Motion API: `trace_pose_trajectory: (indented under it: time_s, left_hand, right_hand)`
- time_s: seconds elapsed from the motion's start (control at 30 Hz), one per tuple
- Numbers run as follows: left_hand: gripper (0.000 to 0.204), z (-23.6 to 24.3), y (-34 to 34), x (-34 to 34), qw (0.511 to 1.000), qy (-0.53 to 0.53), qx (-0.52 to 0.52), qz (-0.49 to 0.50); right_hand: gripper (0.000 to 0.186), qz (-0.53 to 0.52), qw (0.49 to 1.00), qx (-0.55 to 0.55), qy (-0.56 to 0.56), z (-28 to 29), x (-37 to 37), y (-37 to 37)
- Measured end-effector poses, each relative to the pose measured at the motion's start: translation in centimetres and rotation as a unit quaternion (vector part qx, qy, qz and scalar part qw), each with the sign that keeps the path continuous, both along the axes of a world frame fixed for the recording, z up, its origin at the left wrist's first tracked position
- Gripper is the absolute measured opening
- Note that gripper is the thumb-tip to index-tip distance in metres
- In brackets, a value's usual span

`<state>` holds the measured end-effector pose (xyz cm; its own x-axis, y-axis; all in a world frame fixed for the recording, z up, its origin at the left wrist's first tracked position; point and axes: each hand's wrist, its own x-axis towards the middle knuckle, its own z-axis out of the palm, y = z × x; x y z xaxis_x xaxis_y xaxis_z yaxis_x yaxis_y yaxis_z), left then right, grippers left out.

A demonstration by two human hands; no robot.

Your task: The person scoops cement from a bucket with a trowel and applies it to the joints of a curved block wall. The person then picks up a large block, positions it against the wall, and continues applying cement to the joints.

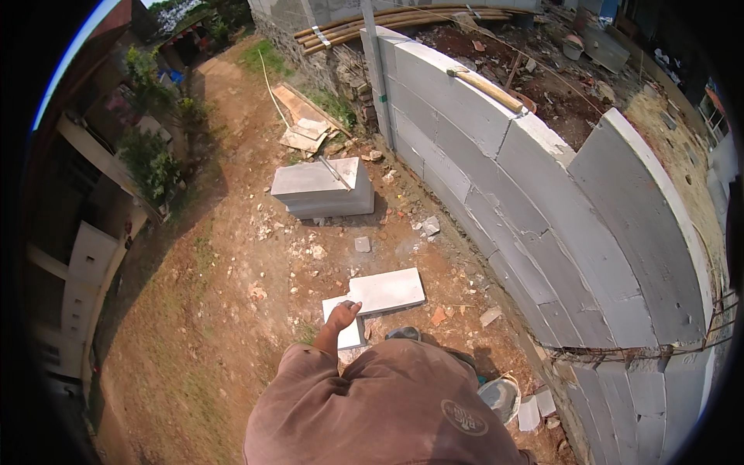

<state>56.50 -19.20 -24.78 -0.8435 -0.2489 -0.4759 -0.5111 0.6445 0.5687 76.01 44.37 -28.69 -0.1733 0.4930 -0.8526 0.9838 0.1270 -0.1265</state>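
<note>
My left hand (342, 315) hangs by my side out of a brown sleeve, fingers loosely curled with nothing in it. It is over two flat grey block slabs on the dirt, a larger slab (386, 290) and a smaller slab (346, 332) partly hidden by the hand. My brown shirt (387, 411) fills the bottom of the view and my shoe (404, 333) shows just past it. My right hand is out of view.
A curved wall of grey blocks (542, 225) runs along the right, with a wooden-handled mallet (485, 85) on top. A stack of grey blocks (322, 190) carries a thin tool. A bucket of mortar (500, 397) sits by the wall. Wooden boards (301, 120) and poles (387, 22) lie farther off.
</note>
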Motion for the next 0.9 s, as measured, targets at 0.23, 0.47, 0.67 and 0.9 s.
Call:
trace_pose_trajectory:
  time_s: [0.23,0.47,0.67,0.9]
  left_hand:
    - [0.062,-2.0,-5.2,1.6,0.997,-0.011,0.003,0.079]
    - [0.062,-6.9,-2.0,11.1,0.989,-0.082,0.018,0.120]
    - [0.062,-9.4,-0.7,14.7,0.988,-0.039,0.025,0.149]
    - [0.069,-9.6,-1.1,13.0,0.974,-0.087,0.035,0.208]
  right_hand:
    - [0.027,0.028,1.000,0.007,0.005,1.5,-7.0,-2.6]
    - [0.026,0.072,0.997,0.024,0.010,2.9,-11.9,-2.4]
    - [0.026,0.096,0.995,0.033,0.021,3.2,-13.7,-2.0]
    - [0.026,0.134,0.990,0.035,0.033,3.1,-17.7,-3.0]
